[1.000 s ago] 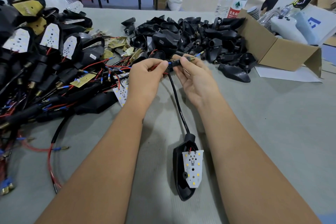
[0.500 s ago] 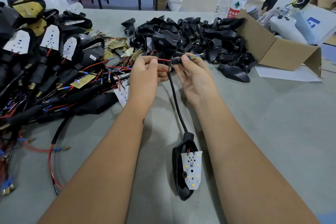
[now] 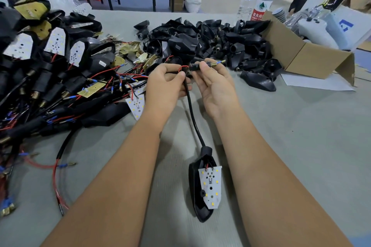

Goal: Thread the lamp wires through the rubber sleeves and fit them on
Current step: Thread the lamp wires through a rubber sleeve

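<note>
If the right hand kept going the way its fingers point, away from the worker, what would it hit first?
Probably the pile of loose black lamp housings just beyond the right hand, which holds the rubber sleeve; depth is unclear.

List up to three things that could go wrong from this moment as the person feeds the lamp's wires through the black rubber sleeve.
1. The red wire bows into a loop between the left hand and the rubber sleeve held by the right hand; pushing harder may kink it rather than feed it.
2. The lamp head lies on the table at the cable's far end; a tug could drag it.
3. Loose wires nearby could snag.
</note>
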Tool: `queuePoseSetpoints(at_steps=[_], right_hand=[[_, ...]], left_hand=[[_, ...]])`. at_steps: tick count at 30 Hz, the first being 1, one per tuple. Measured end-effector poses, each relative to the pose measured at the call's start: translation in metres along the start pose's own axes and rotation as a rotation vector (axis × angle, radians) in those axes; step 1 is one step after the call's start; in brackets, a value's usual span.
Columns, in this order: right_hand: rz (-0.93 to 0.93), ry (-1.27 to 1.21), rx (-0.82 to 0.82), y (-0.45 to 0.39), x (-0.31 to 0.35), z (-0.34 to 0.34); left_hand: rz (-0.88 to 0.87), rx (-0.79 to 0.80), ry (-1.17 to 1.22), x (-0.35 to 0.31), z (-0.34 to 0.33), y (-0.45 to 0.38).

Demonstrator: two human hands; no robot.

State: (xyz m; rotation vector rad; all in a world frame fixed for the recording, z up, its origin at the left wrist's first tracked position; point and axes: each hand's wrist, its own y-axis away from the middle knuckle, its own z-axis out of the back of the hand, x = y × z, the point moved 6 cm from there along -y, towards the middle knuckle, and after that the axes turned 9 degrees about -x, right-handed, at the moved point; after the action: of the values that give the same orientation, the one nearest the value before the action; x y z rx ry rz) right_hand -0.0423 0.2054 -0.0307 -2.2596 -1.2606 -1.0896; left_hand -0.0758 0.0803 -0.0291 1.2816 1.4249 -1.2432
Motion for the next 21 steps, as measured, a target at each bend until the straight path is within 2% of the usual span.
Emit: queuePoseSetpoints(at_steps=[5, 10, 12, 17, 21], right_hand=[[0.004, 0.108, -0.012, 0.0003, -0.0038, -0.0013], [0.033, 0.034, -0.09, -0.0029, 0.0002, 0.0056], [0.041, 0.047, -0.1, -0.004, 0.0023, 0.0074], [0.075, 0.31, -0.049, -0.0027, 0.0009, 0.0034], [0.065, 0.349, -0.027, -0.0016, 0.0, 0.0007]], left_hand=[[-0.018, 0.049, -0.032, -0.0006, -0.0029, 0.0001], [0.084, 0.1, -0.004, 0.0032, -0.008, 0.0031], [0.065, 0.095, -0.026, 0.0032, -0.0082, 0.0034], [0.039, 0.088, -0.012, 0.0038, -0.0053, 0.0024], [0.008, 0.088, -0.03, 0.0037, -0.0028, -0.0002]])
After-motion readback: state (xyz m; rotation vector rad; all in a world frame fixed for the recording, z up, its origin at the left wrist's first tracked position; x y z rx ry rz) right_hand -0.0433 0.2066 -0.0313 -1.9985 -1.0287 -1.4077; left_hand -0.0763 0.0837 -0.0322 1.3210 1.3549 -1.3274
